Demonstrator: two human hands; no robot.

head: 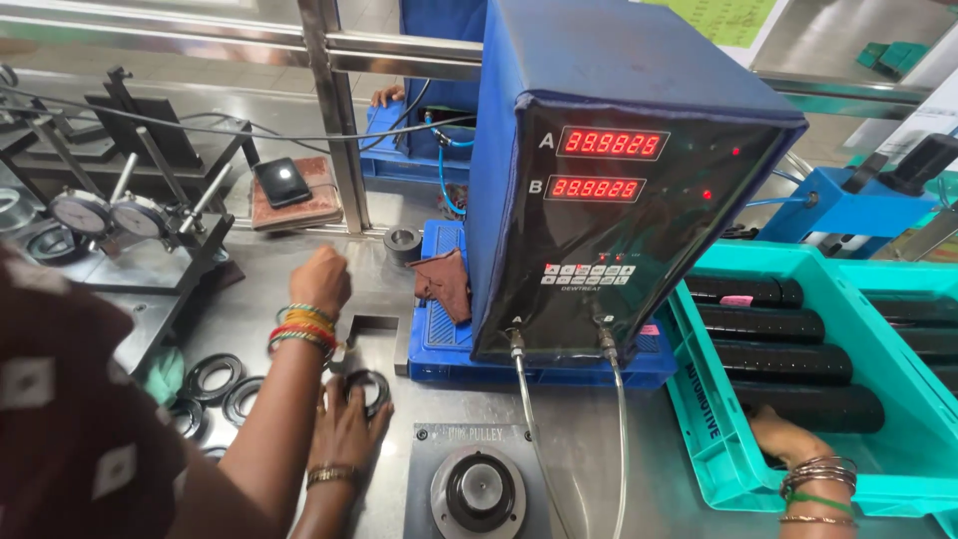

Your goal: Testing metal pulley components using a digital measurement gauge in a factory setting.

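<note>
Bench obs., standing by the person's shoulder.

- Left hand (349, 431): at 7 o'clock on the bench, laid flat, fingers spread and apart. The fingertips rest on a black ring (371, 387) that lies on the steel top. Nothing is gripped. The ring sits just at 12 o'clock of the palm, close below a square cut-out in the bench.
- Right hand (783, 434): at 4 o'clock, reaching into the teal crate (699, 399) over its near wall. The fingers are against the nearest black tube (808, 407). They are partly hidden by the crate wall, so I cannot tell if they are closed on it. More tubes lie in a row behind it, toward 1 o'clock.
- Co-worker's hand (321, 279): comes in from 8 o'clock on a bare arm with coloured bangles. It is curled into a loose fist above the cut-out, at 12 o'clock of the ring and apart from it.
- Meter box (619, 180): dark, blue-covered, two red readouts lit, at centre on a blue tray (439, 339). Two hoses (529, 419) drop from its front toward 6 o'clock.
- Fixture plate (477, 489): at 6 o'clock, with a round seat, just at 3 o'clock of the left hand.
- Loose rings (212, 377): at 9 o'clock of the left hand, near it.
- Dial gauges (80, 212): on a stand at 10 o'clock, well apart.
</note>
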